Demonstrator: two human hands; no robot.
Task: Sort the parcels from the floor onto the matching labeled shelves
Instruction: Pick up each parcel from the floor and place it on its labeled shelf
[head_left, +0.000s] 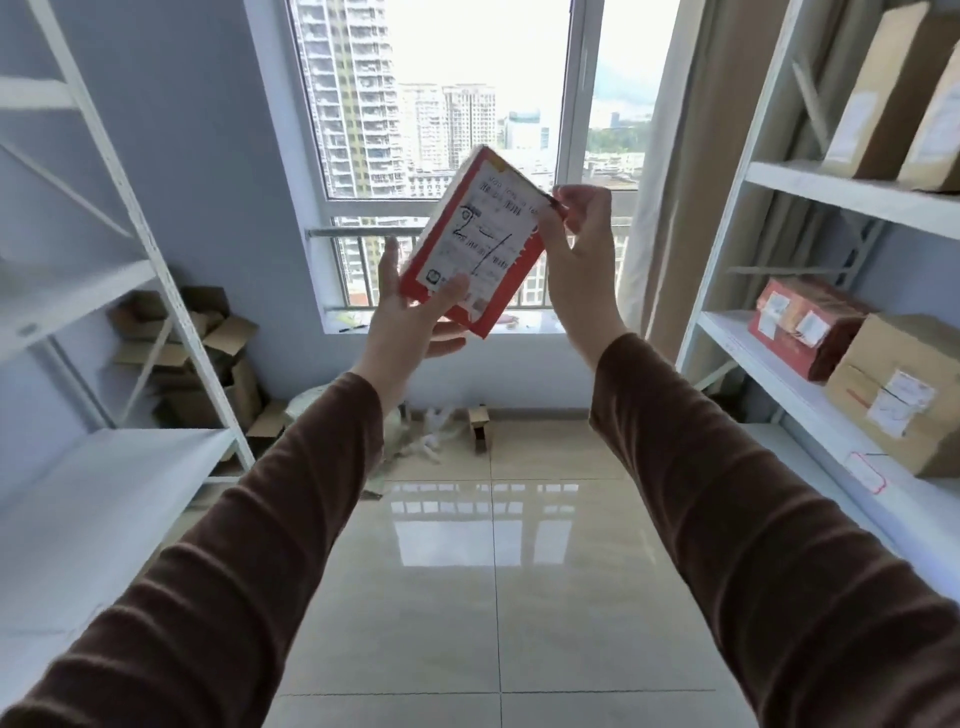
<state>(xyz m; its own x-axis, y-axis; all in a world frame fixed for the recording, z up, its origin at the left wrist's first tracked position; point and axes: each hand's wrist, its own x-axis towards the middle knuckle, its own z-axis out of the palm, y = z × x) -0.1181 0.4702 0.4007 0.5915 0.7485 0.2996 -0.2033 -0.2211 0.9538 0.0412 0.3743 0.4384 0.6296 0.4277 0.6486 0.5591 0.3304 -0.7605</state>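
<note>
I hold a small red parcel (475, 244) up in front of the window, tilted, its white shipping label facing me with "2-1" handwritten in black. My left hand (410, 317) grips its lower left corner, thumb on the label. My right hand (576, 249) pinches its upper right edge. The right shelf unit (789, 387) has a red parcel (805, 327) and a brown carton (904, 395) on its middle level, with a small red-edged label (865, 472) on the shelf front. More brown parcels (893, 93) stand on the level above.
A white shelf unit (109, 462) stands at the left. Flattened cardboard boxes (208, 358) are piled in the far left corner. A small carton (479, 426) and white packing scraps (426, 441) lie on the glossy tiled floor below the window. A curtain (680, 171) hangs at the right.
</note>
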